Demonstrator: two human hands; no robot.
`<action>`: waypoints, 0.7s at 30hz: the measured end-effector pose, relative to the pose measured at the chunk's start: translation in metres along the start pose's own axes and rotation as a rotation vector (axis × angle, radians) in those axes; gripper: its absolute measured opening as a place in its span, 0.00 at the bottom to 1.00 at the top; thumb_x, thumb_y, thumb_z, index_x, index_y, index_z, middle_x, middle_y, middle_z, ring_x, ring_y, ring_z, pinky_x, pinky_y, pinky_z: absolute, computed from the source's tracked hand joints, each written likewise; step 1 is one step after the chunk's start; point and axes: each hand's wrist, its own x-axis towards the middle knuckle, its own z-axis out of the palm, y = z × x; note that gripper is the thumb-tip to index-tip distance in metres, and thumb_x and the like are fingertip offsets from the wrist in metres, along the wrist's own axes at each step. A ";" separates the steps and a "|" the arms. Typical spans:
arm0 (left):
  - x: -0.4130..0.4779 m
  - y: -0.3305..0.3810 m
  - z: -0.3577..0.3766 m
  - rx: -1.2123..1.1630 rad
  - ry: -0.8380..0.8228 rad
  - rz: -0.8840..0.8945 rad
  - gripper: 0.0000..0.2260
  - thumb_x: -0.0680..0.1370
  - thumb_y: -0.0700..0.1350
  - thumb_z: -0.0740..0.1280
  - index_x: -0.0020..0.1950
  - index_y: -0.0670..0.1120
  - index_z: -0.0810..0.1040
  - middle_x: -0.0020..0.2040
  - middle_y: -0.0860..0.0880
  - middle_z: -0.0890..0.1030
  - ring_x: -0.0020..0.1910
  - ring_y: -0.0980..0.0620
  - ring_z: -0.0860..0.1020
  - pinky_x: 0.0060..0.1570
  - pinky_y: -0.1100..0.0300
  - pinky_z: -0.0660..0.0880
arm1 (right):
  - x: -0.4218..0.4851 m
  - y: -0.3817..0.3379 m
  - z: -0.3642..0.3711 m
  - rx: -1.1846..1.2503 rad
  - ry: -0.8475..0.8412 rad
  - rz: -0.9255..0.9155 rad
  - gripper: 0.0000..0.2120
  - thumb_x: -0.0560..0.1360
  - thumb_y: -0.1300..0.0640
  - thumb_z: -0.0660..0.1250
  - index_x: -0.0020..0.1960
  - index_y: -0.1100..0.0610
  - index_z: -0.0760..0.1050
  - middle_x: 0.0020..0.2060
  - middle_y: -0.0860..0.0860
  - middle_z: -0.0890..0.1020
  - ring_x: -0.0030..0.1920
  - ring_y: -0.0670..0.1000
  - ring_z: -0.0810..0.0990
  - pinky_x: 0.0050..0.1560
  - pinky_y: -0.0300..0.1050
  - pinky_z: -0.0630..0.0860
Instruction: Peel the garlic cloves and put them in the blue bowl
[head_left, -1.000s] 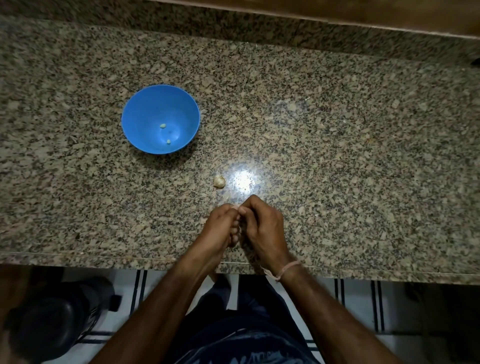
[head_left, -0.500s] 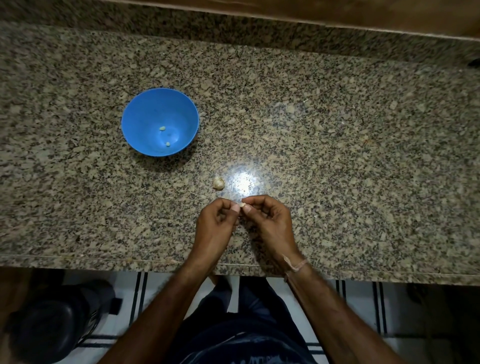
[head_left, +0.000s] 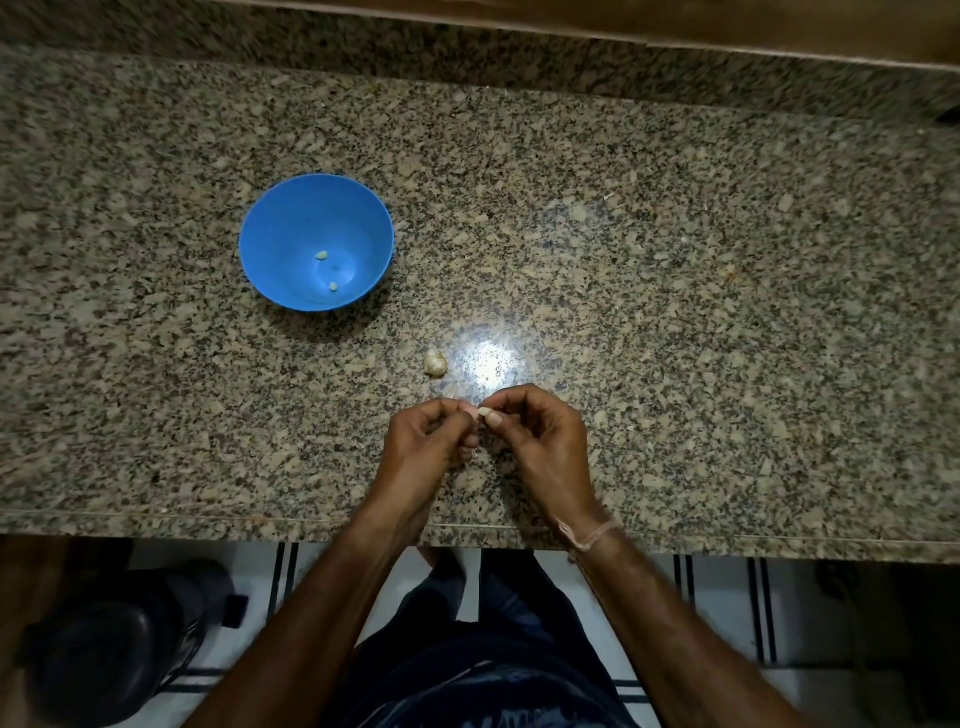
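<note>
Well, the blue bowl (head_left: 291, 228) sits on the granite counter (head_left: 675, 260), with two small peeled cloves (head_left: 321, 255) lying in its bottom. Right of the bowl, nearer the person, a garlic lump (head_left: 435, 362) rests on the stone. Further on from the bowl, the left hand (head_left: 423, 447) and right hand (head_left: 540, 441) meet with curled fingers, pinching one small clove (head_left: 484, 412) between their tips
</note>
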 end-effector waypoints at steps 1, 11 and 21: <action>0.001 -0.001 0.000 -0.033 -0.006 -0.030 0.06 0.81 0.42 0.70 0.51 0.40 0.84 0.38 0.45 0.81 0.36 0.52 0.76 0.39 0.58 0.73 | -0.001 -0.001 0.001 -0.012 0.002 -0.008 0.05 0.78 0.67 0.73 0.52 0.61 0.84 0.47 0.53 0.87 0.51 0.56 0.86 0.56 0.58 0.84; 0.003 0.000 0.002 -0.188 0.016 -0.117 0.05 0.81 0.39 0.69 0.48 0.41 0.84 0.38 0.47 0.81 0.35 0.56 0.77 0.37 0.62 0.74 | 0.000 -0.006 0.006 -0.123 0.002 -0.087 0.07 0.78 0.68 0.72 0.53 0.59 0.85 0.46 0.48 0.88 0.51 0.49 0.87 0.54 0.45 0.83; -0.002 0.001 0.002 -0.150 -0.032 -0.022 0.07 0.82 0.46 0.70 0.50 0.44 0.85 0.42 0.45 0.84 0.42 0.53 0.80 0.45 0.58 0.76 | 0.002 -0.005 0.005 0.078 0.014 0.037 0.06 0.79 0.68 0.71 0.54 0.63 0.85 0.50 0.55 0.88 0.54 0.56 0.86 0.57 0.51 0.83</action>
